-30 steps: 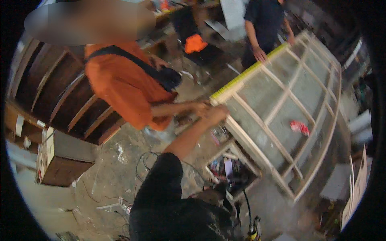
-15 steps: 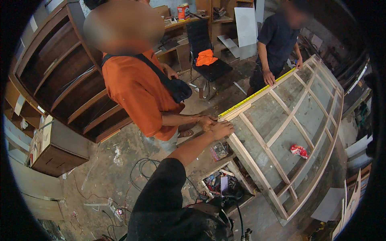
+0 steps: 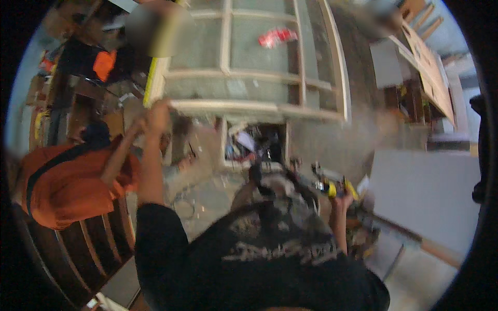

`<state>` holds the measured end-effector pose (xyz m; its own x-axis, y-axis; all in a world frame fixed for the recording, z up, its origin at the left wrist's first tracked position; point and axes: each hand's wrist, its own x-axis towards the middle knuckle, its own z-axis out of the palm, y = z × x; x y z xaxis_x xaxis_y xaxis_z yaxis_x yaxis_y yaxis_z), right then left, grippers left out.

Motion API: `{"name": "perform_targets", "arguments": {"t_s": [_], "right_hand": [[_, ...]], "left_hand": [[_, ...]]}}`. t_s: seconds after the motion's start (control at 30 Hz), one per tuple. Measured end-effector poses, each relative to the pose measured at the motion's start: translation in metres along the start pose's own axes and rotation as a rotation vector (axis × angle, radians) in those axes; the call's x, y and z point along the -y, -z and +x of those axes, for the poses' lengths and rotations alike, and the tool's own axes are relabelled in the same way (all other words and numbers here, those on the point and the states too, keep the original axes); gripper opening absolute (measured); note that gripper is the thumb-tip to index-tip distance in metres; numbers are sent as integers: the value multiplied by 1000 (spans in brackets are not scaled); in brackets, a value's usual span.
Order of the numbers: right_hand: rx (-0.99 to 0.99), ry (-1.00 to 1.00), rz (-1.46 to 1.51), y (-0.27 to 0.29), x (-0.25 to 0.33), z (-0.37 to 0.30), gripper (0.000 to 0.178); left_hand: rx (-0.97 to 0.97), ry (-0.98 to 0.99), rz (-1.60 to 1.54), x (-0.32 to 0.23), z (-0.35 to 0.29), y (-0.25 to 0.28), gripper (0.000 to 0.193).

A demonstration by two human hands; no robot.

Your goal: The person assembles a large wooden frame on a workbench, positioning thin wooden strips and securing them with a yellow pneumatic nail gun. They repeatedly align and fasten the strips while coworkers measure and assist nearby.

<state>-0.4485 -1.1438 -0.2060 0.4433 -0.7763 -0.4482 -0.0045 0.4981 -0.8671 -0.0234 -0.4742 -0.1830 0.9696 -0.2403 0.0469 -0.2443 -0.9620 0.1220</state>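
Note:
My left hand point(image 3: 158, 113) is closed on the near left corner of a wooden lattice frame point(image 3: 225, 39), though motion blurs its fingers. A yellow tape measure blade point(image 3: 151, 83) runs along the frame's left edge up to that corner. Right beside my left hand is the hand point(image 3: 136, 128) of a person in an orange shirt. Low on my right side, my right hand point(image 3: 341, 200) grips a yellow-and-black cordless drill point(image 3: 329, 188), its shape partly smeared.
A crumpled red-and-white wrapper point(image 3: 277, 37) lies within the frame. Below the frame's near edge stands an open box of tools point(image 3: 228, 163). A large pale panel point(image 3: 425, 192) is at right; dark shelving point(image 3: 78, 249) is at lower left. Another person is at far left.
My view has swung round, so the frame now lies straight ahead. My right hand with the drill has come into view. My left hand stays at the frame's corner.

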Motion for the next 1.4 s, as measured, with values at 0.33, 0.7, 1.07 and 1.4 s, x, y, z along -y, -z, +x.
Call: {"name": "perform_targets", "arguments": {"t_s": [0.33,0.7,1.07,1.4], "right_hand": [[-162,-233,625,1,19,-12,26],[-170,-274,603,45,80,52,36],[219,-357,525,71,252,220,39],[394,-305,582,32,367,311,44]], "left_hand": [[-128,-141,-340,-146,0,22,76],[-139,-353,-440,-456,12,-44,36],[-202,-288,-199,-480,12,-37,38],[10,-178,-18,-490,11,-28,29]]}}
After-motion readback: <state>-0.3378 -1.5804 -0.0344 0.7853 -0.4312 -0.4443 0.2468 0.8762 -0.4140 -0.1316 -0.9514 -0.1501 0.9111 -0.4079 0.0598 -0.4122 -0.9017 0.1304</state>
